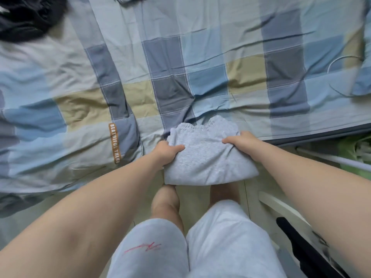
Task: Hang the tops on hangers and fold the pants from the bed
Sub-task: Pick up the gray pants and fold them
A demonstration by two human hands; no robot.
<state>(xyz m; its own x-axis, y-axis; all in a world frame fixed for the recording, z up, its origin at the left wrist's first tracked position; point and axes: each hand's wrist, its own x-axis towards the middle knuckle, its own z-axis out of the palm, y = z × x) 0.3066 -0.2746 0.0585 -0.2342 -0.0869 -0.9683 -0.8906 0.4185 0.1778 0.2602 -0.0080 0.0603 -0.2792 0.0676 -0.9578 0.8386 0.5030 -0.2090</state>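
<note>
Folded light grey pants (206,155) with an elastic waistband hang between my hands at the near edge of the bed (180,67), partly over the floor. My left hand (167,152) grips the left side of the bundle, thumb on top. My right hand (240,141) grips its right side, fingers on top. The waistband end points toward the bed, and the folded end droops toward me. A dark crumpled garment (26,17) lies at the bed's far left corner.
A plaid blue, grey and beige cover with an orange label (114,143) spreads over the bed. A pillow (362,63) and a white cable (341,61) lie at the right. White rails (331,158) and a dark object (301,245) stand by my right leg.
</note>
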